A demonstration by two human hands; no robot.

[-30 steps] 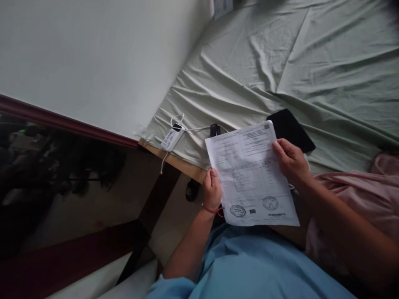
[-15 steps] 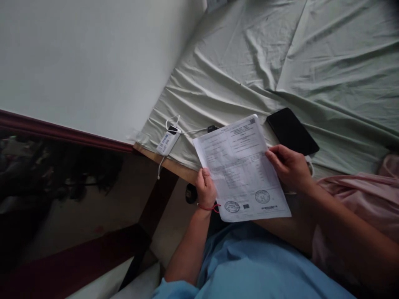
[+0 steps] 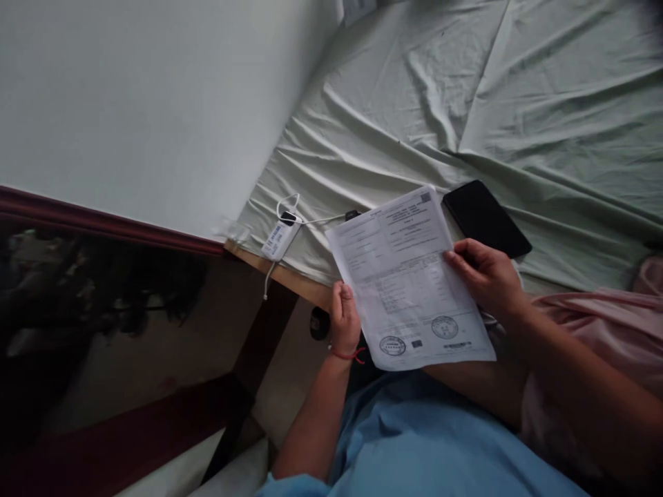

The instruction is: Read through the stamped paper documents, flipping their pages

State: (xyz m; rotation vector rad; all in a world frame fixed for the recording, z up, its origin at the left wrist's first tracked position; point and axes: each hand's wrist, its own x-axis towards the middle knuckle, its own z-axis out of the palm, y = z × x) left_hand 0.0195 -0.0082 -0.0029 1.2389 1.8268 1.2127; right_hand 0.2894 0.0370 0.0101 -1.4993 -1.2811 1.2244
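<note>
A printed paper document (image 3: 409, 283) with round stamps and a small square code is held tilted above my lap. My left hand (image 3: 344, 319), with a red string round its wrist, pinches the left edge of the sheet. On the opposite edge, my right hand (image 3: 484, 275) grips it between thumb and fingers. Just beyond the right hand a black tablet or large phone (image 3: 487, 217) lies on the pale green sheet. The fingers behind the paper are hidden.
On the bed sheet (image 3: 383, 110), near the wooden edge (image 3: 280, 273), lies a white power bank or adapter (image 3: 281, 236) with a white cable. A small black object (image 3: 351, 215) shows behind the paper. Pink fabric (image 3: 595, 324) lies at right; a white wall (image 3: 129, 103) rises at left.
The paper and both hands have shifted slightly to the right. Both hands keep hold of the sheet, and the things on the bed have stayed in place.
</note>
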